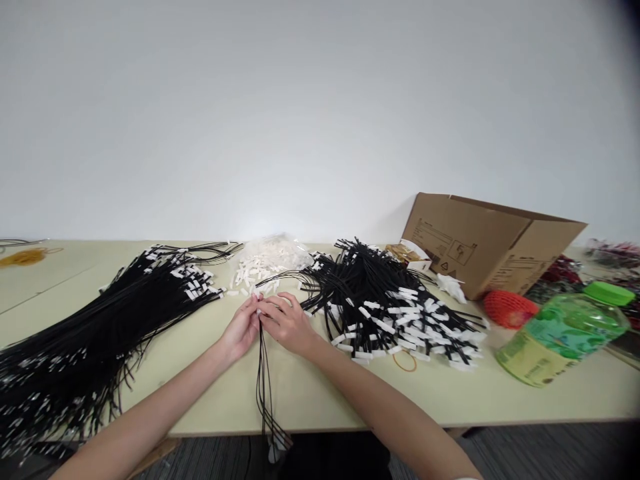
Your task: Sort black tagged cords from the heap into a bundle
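Note:
My left hand (243, 327) and my right hand (287, 325) meet over the middle of the table, fingertips pinched together. Between them runs a small bunch of thin black cables (262, 373), which hangs down past the table's front edge. What exactly sits at the fingertips is too small to make out. Just behind my hands lies a clear plastic bag (273, 257) with white connector housings (245, 275) in and around it. To the right is a heap of black cables with white connectors (370, 287). A long bundle of black cables (125, 307) stretches along the left.
An open cardboard box (480, 243) stands at the back right, with a small carton (410, 255) beside it. Nearer are a red mesh-wrapped item (509, 309), a green-capped bottle (563, 340) and a rubber band (405, 361). Yellow bands (25, 257) lie far left.

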